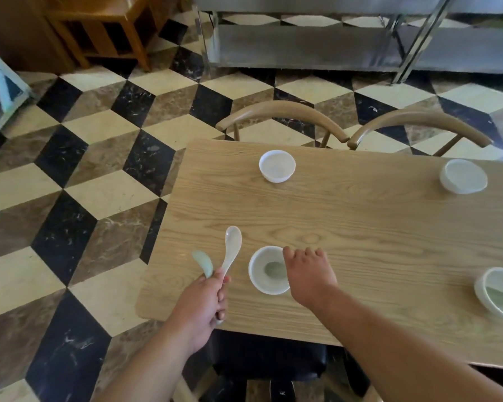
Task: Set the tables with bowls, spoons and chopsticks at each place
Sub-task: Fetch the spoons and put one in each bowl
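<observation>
Spoons, two of them, stick up from the left hand, its fingers gripping the handles over the near left corner of the surface. Just right, the nearest bowl sits close to the near edge. The right hand covers its right rim, fingers bent down; gripping or not, I can't tell. Something blurred and greenish lies inside. A third bowl is cut off at right. Open wood runs to the far left bowl and far right bowl, near the far edge, with two chairs beyond.
</observation>
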### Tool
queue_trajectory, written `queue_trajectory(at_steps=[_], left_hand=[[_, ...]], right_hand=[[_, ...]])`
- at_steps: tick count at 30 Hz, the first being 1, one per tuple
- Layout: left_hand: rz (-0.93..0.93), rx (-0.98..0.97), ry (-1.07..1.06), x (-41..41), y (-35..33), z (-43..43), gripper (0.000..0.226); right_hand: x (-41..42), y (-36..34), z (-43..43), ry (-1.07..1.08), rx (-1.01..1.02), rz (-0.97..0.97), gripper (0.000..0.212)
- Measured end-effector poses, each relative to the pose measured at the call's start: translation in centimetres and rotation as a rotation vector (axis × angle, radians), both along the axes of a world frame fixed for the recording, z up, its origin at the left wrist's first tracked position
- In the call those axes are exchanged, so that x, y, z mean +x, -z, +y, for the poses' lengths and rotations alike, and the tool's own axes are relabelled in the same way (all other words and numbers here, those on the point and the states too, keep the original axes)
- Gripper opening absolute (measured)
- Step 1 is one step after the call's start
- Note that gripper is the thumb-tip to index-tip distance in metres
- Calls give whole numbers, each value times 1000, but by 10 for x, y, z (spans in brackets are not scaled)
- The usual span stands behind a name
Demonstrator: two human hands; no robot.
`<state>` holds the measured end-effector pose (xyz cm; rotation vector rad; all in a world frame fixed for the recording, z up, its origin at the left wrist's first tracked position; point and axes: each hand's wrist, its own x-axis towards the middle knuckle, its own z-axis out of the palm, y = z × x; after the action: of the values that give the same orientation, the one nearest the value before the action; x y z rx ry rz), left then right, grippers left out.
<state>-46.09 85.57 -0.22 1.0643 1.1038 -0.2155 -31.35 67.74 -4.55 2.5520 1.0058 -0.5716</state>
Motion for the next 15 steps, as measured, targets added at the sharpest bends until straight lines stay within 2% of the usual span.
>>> queue_trajectory(at_steps=[4, 7, 9, 11, 13, 15], left_hand=[[-29, -36, 5, -9, -6, 36, 29], [-73, -46, 25, -18, -17, 76, 29], [-112, -37, 60, -29, -26, 116, 30], [-135, -2, 121, -40, -37, 157, 32], [-149, 63, 221, -57, -49, 208, 38], [-165, 133, 299, -75, -65, 254, 44]], right_hand=[[-10, -17, 18, 115, -28, -11, 63], [-25, -43, 60, 346, 183, 35, 55], [-47, -69, 116, 529, 430, 211, 34], [-76, -92, 181, 783, 693, 519, 21], [-112, -111, 252, 987, 890, 844, 26], [-145, -121, 316, 1031, 957, 986, 31]])
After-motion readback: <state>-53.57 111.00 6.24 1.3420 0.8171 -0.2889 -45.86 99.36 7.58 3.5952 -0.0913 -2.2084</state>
